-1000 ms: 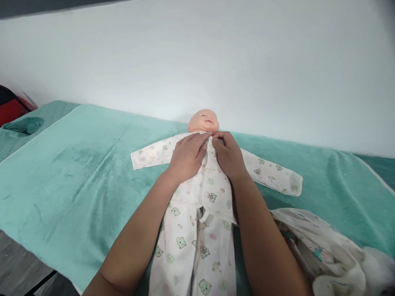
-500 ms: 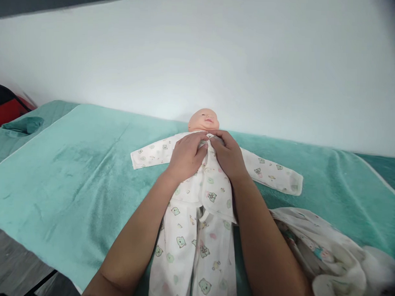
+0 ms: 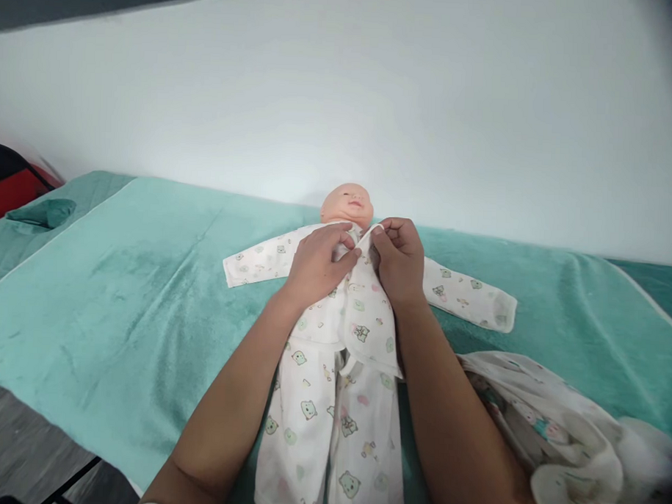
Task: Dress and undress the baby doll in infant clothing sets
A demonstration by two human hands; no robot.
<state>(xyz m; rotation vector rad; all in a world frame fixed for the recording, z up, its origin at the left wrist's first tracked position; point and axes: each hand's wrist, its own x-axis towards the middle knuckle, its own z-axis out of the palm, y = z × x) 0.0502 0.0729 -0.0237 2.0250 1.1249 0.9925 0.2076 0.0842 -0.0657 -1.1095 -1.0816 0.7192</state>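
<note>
A baby doll (image 3: 346,202) lies on its back, dressed in a white baby jacket (image 3: 361,312) printed with bears. White trousers (image 3: 308,420) with the same print cover the lower body. Between finger and thumb, my right hand (image 3: 400,260) pinches the jacket's front edge near the neck and holds it raised off the chest. My left hand (image 3: 321,265) rests on the other side of the jacket's chest, fingers curled and thumb against the front edge. Both jacket sleeves lie spread out to the sides, flat at their ends.
A green cloth (image 3: 119,296) covers the padded table. At the lower right sits a crumpled white printed cloth (image 3: 561,429), beside my right forearm. A white wall (image 3: 341,98) rises behind the doll's head. Something red and black (image 3: 13,185) stands at the far left.
My right hand has moved slightly right and up, lifting the jacket's front edge away from the doll's neck. My left hand has stayed nearly in place.
</note>
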